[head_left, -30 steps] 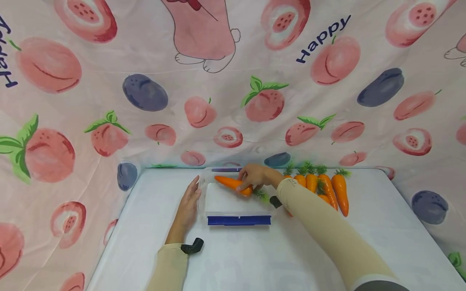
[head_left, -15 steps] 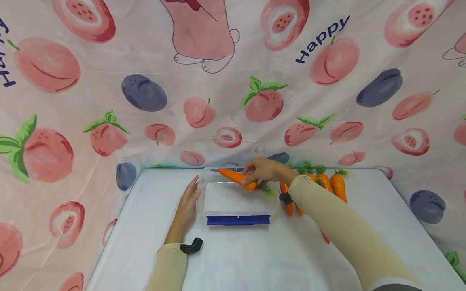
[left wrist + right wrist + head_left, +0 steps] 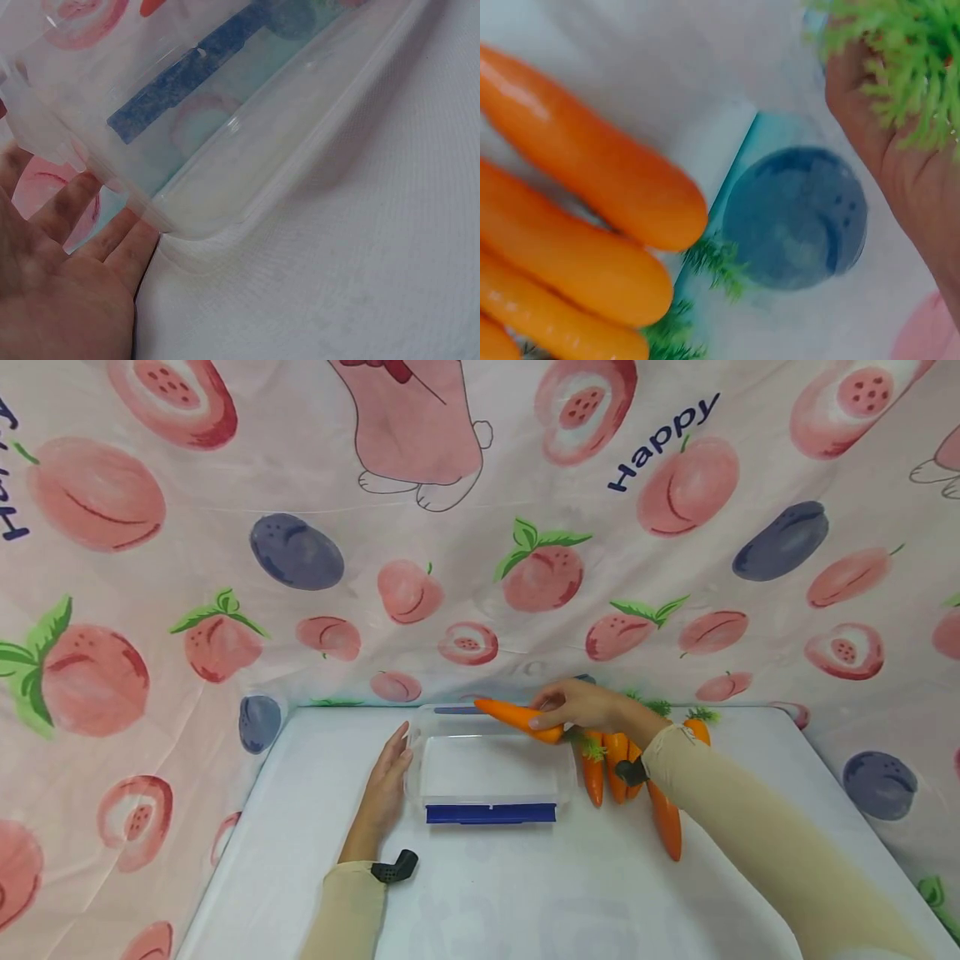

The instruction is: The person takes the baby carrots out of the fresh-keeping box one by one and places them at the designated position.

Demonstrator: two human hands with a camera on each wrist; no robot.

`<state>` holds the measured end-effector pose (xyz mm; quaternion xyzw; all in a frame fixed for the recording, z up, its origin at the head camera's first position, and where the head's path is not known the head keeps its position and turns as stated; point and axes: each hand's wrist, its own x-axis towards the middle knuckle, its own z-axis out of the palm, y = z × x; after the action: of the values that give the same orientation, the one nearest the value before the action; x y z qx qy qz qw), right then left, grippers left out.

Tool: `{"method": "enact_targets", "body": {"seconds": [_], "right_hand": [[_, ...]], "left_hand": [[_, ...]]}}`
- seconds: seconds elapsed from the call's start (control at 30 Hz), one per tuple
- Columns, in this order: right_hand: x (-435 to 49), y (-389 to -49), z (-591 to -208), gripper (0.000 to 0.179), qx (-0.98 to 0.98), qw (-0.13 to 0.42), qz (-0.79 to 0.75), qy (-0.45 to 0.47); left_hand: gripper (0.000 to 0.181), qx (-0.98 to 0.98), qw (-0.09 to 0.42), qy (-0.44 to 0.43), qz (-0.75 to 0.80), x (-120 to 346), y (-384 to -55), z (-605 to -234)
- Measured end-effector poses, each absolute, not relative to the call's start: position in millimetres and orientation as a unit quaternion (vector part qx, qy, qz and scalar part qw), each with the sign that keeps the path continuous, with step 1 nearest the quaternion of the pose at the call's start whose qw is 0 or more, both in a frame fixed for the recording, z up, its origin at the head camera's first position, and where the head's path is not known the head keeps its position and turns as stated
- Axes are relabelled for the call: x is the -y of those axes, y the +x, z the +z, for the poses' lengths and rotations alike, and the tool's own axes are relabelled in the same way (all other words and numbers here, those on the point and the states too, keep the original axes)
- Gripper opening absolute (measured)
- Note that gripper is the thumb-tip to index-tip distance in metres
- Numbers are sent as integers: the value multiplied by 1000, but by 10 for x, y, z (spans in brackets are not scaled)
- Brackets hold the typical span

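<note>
My right hand (image 3: 592, 703) grips an orange carrot (image 3: 513, 716) by its thick end, above the far right part of a clear plastic box (image 3: 491, 768). The carrot's thin tip points left. In the right wrist view only its green leafy top (image 3: 922, 64) shows, beside my hand (image 3: 900, 157). My left hand (image 3: 386, 781) rests against the box's left side. Its fingers (image 3: 124, 244) lie fairly straight along the clear wall in the left wrist view. A blue latch flap (image 3: 491, 814) hangs at the box's front. No carrot is visible inside.
Several other carrots (image 3: 592, 777) lie on the white table (image 3: 480, 893) right of the box, partly hidden under my right forearm. Up close, thick carrot ends (image 3: 600, 165) fill the right wrist view's left side. A fruit-printed cloth (image 3: 465, 552) hangs behind the table.
My right hand has lifted the carrot and carried it right, from over the box's middle to its far right corner. More carrots on the table show now. The left hand has stayed put.
</note>
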<state>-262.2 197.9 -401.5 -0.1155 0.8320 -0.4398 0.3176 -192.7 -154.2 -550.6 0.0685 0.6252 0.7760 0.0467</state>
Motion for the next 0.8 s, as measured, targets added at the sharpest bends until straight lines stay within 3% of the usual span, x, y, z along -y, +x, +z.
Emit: {"method": "enact_targets", "body": {"seconds": [0.53,0.8], "right_hand": [[-2664,-2363,-4035,55,-850,281,-437,-90],[-3043,-2210,-4039,48,-847,273,-450,-70]], "left_hand": [[57,-620,52,64,780,1547,-1915,-5526],[58,-613,55,65,785,1552,-1906,-5513]]}}
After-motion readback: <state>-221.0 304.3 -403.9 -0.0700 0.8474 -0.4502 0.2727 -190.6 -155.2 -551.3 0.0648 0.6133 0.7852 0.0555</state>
